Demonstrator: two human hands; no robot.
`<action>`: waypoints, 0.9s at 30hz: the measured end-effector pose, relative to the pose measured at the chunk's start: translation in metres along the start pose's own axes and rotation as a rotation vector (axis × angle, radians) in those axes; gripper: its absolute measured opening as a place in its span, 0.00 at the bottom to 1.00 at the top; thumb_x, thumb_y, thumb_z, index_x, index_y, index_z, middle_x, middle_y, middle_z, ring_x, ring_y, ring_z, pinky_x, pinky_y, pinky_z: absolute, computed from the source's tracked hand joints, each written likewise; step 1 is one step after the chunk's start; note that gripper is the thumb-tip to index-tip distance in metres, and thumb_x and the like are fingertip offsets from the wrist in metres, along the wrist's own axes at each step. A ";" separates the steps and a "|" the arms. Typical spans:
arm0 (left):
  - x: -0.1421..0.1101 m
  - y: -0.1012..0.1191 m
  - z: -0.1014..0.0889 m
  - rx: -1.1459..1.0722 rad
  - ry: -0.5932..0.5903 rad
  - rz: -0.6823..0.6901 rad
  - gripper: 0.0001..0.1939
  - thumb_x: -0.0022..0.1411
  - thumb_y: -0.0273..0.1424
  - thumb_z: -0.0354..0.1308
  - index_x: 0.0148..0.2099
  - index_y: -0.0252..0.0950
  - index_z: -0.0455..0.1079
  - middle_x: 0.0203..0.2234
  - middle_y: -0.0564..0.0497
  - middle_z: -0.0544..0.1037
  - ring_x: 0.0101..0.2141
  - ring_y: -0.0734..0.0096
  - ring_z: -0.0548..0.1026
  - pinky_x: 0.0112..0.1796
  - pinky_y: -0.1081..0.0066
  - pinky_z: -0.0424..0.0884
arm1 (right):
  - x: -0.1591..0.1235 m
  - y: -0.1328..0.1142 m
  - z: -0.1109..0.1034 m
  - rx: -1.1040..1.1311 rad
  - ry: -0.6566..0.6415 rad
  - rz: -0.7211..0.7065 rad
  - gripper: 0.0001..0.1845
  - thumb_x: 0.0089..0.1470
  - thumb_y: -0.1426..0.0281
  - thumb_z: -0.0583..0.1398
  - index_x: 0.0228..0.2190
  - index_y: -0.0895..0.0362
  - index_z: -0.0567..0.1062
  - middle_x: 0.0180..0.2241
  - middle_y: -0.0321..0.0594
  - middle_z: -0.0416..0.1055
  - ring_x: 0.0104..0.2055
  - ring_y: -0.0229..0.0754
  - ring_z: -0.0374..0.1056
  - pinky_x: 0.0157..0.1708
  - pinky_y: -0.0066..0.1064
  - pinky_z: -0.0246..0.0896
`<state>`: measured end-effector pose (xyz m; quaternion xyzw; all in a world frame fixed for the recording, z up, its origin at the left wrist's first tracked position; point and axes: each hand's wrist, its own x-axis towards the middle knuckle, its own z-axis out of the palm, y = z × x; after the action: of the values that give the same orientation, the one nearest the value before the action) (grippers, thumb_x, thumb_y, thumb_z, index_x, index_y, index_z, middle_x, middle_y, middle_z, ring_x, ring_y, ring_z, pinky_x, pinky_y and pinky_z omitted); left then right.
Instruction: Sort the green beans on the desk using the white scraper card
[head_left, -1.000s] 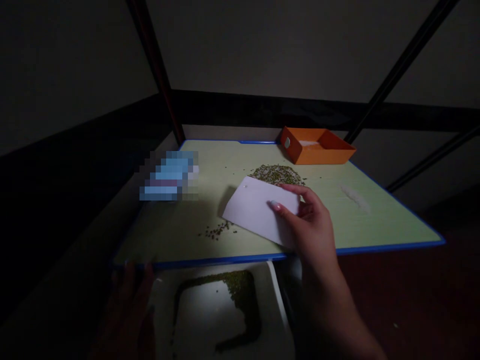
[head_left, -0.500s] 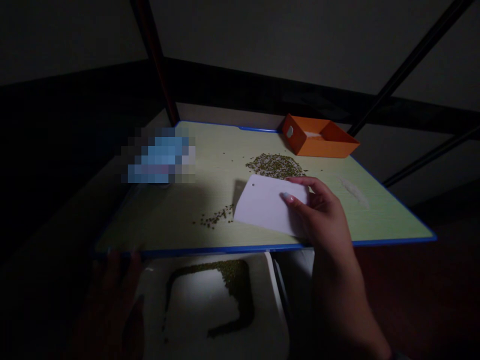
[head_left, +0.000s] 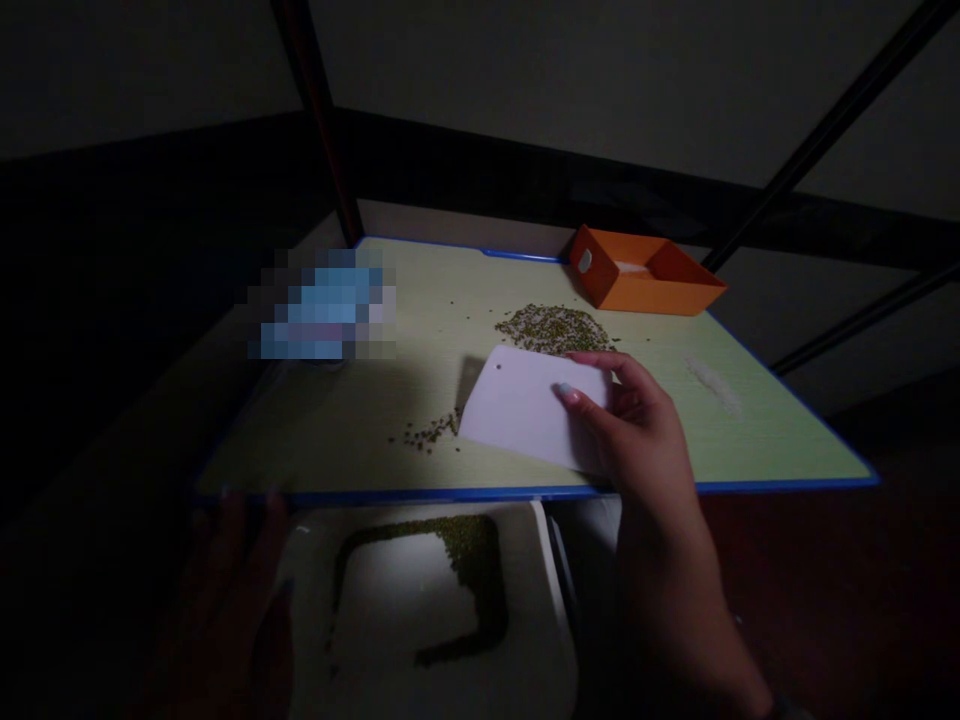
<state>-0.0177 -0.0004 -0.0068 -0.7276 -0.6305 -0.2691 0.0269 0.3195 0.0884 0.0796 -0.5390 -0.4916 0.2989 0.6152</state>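
The right hand [head_left: 649,425] has its thumb and fingers clamped on a white card [head_left: 521,405], which tilts over the near part of the green board [head_left: 780,440] between a heap of seeds [head_left: 555,328] and a few scattered seeds [head_left: 431,432], its right end covered by the hand. The left hand [head_left: 232,590] sinks into shadow beside a white tub [head_left: 553,590] of seeds, so whether its fingers grip anything I cannot tell, and the tub's near side is cut off below. Pixels blur a blue thing [head_left: 322,310] at the left, and the orange tray's [head_left: 660,298] front wall partly hides its pale contents.
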 end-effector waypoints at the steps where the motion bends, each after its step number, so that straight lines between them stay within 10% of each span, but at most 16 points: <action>1: 0.000 0.001 0.000 0.004 -0.005 0.000 0.38 0.67 0.34 0.46 0.74 0.56 0.37 0.78 0.60 0.40 0.76 0.51 0.44 0.73 0.35 0.50 | 0.000 0.000 0.001 0.000 0.005 0.003 0.15 0.48 0.68 0.70 0.40 0.49 0.79 0.37 0.36 0.78 0.37 0.45 0.72 0.35 0.38 0.70; 27: -0.002 0.001 0.003 -0.005 0.028 -0.020 0.35 0.67 0.35 0.45 0.73 0.58 0.40 0.77 0.60 0.45 0.74 0.53 0.51 0.71 0.36 0.56 | -0.005 -0.005 -0.003 0.083 -0.064 0.042 0.15 0.47 0.72 0.71 0.38 0.48 0.81 0.36 0.33 0.78 0.35 0.40 0.70 0.32 0.32 0.64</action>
<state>-0.0160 -0.0008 -0.0101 -0.7173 -0.6368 -0.2812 0.0314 0.3195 0.0819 0.0835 -0.5134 -0.4868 0.3491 0.6145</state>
